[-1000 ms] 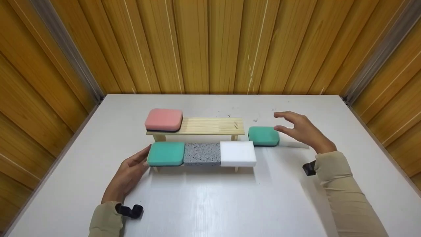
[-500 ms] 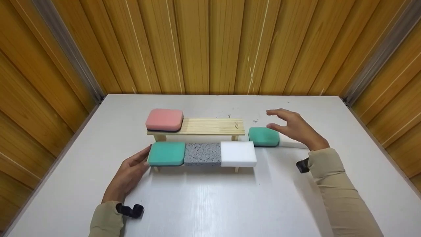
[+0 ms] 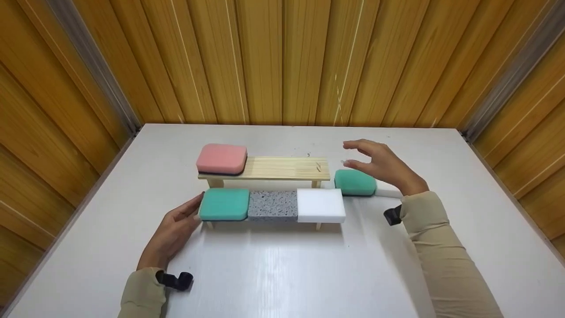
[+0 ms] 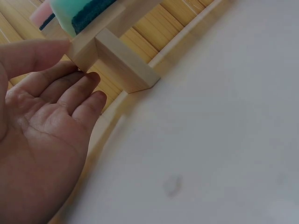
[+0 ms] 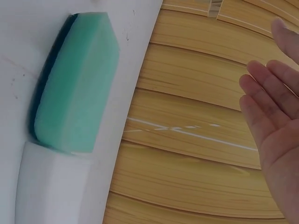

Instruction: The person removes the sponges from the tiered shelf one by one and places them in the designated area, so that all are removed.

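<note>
Three sponges line the front small wooden bench (image 4: 114, 25): a green sponge (image 3: 225, 204), a speckled grey sponge (image 3: 273, 206) and a white sponge (image 3: 321, 206). At the bench's left end my left hand (image 3: 174, 232) holds the plank's edge between thumb and index finger, the other fingers loosely bent below. A pink sponge (image 3: 222, 158) with a dark underside sits on the left of the back wooden bench (image 3: 287, 168). My right hand (image 3: 384, 164) hovers, thumb and fingers spread and holding nothing, above and behind a second green sponge (image 3: 354, 182) at the right.
A white block (image 3: 388, 191) lies right of the second green sponge, partly hidden by my right forearm. All stands on a white table (image 3: 273, 274), with yellow wood-patterned walls (image 3: 282, 62) behind and at both sides.
My right hand has moved left and slightly farther back, from over the right-hand green sponge toward the back bench's right end. My left hand and the sponges have stayed put.
</note>
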`<move>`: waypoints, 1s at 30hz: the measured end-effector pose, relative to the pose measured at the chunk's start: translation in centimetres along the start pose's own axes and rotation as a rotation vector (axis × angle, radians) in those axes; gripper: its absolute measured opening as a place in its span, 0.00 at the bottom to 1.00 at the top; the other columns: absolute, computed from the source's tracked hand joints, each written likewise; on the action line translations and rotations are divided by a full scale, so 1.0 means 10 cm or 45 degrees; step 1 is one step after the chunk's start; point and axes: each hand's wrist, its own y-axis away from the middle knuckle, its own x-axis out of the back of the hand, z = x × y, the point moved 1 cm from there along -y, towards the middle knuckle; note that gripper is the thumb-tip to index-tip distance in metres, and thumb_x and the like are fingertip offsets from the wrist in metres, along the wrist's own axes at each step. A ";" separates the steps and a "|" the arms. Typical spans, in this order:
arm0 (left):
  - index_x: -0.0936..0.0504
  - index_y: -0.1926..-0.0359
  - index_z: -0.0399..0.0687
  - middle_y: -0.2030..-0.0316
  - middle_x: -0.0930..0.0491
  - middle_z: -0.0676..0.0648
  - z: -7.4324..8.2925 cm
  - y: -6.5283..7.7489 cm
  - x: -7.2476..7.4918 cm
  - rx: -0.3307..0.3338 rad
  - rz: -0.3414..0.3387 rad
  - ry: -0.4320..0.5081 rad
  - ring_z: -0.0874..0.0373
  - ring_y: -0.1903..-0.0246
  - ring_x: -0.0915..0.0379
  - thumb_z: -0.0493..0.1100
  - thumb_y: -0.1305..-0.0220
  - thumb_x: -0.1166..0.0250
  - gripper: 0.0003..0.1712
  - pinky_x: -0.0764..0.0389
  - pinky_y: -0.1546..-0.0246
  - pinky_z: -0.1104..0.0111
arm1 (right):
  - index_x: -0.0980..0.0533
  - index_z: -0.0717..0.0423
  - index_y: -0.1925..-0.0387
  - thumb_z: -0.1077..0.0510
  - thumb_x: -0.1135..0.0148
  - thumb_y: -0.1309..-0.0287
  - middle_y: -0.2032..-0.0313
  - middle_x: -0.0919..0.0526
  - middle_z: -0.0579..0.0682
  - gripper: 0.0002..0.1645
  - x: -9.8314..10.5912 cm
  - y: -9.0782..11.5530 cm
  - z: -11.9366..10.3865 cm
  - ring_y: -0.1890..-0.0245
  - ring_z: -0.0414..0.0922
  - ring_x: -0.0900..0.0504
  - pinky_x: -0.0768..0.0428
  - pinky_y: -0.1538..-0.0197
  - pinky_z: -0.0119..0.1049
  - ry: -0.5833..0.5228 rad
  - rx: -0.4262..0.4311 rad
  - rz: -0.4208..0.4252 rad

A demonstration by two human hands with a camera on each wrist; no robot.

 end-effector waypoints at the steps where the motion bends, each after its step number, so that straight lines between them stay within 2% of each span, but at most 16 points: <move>1: 0.48 0.27 0.35 0.25 0.53 0.42 0.00 0.00 0.00 0.006 0.007 0.001 0.70 0.30 0.46 0.32 0.33 0.45 0.37 0.39 0.34 0.78 | 0.29 0.61 0.38 0.53 0.35 0.40 0.39 0.25 0.59 0.31 -0.01 -0.01 -0.02 0.35 0.54 0.29 0.30 0.33 0.50 -0.002 -0.004 -0.007; 6: 0.48 0.27 0.36 0.25 0.52 0.43 0.00 -0.01 -0.01 0.022 0.018 -0.013 0.60 0.26 0.55 0.33 0.33 0.44 0.37 0.39 0.34 0.78 | 0.30 0.59 0.37 0.51 0.36 0.40 0.38 0.26 0.57 0.32 -0.03 -0.10 -0.14 0.35 0.54 0.30 0.31 0.32 0.49 -0.012 -0.017 -0.041; 11: 0.47 0.27 0.38 0.25 0.52 0.44 0.00 -0.02 -0.01 0.027 0.019 -0.018 0.61 0.26 0.55 0.34 0.33 0.44 0.37 0.40 0.34 0.78 | 0.31 0.59 0.36 0.49 0.36 0.40 0.37 0.27 0.57 0.33 -0.06 -0.18 -0.24 0.34 0.53 0.31 0.32 0.31 0.49 -0.023 -0.019 -0.077; 21: 0.47 0.26 0.40 0.24 0.51 0.47 -0.01 -0.05 -0.02 0.065 0.030 -0.061 0.55 0.24 0.62 0.35 0.33 0.42 0.38 0.41 0.34 0.81 | 0.32 0.58 0.35 0.50 0.35 0.41 0.37 0.27 0.57 0.35 -0.14 -0.30 -0.36 0.34 0.52 0.31 0.33 0.30 0.47 -0.065 -0.007 -0.114; 30: 0.49 0.26 0.39 0.24 0.53 0.46 -0.01 -0.05 -0.03 0.042 0.005 -0.028 0.54 0.24 0.64 0.35 0.33 0.43 0.38 0.41 0.34 0.80 | 0.33 0.57 0.34 0.49 0.35 0.41 0.36 0.28 0.57 0.36 -0.19 -0.40 -0.50 0.32 0.54 0.33 0.35 0.29 0.47 -0.119 -0.036 -0.155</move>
